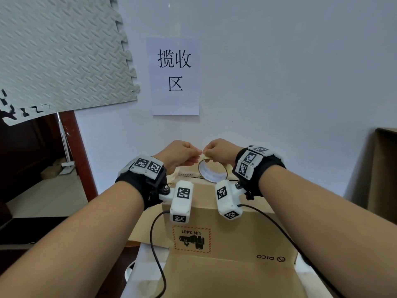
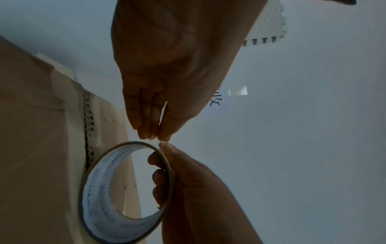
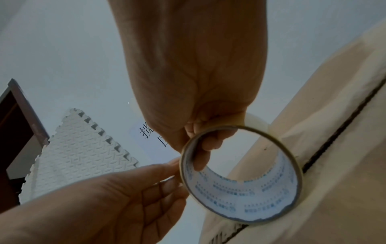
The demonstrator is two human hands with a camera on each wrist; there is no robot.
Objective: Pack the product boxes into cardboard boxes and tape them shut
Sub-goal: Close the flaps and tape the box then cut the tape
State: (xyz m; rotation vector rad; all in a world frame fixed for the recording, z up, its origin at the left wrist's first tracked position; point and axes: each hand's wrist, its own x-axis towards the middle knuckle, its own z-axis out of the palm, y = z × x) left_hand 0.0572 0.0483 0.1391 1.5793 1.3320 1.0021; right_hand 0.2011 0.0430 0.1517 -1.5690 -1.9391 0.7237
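A brown cardboard box with a PICO mark and a UN 3481 label stands in front of me, its top flaps down and pale tape along the seam. Over its far edge my right hand grips a roll of tape, fingers hooked through the core. My left hand meets it from the left and pinches the tape's end at the roll's outer rim. In the left wrist view, the left fingertips are pressed together against the right thumb. No product boxes show.
A white wall with a paper sign rises close behind the box. A grey foam mat hangs at upper left above a dark doorway. Another cardboard box stands at the right. A black cable trails from the wrist cameras.
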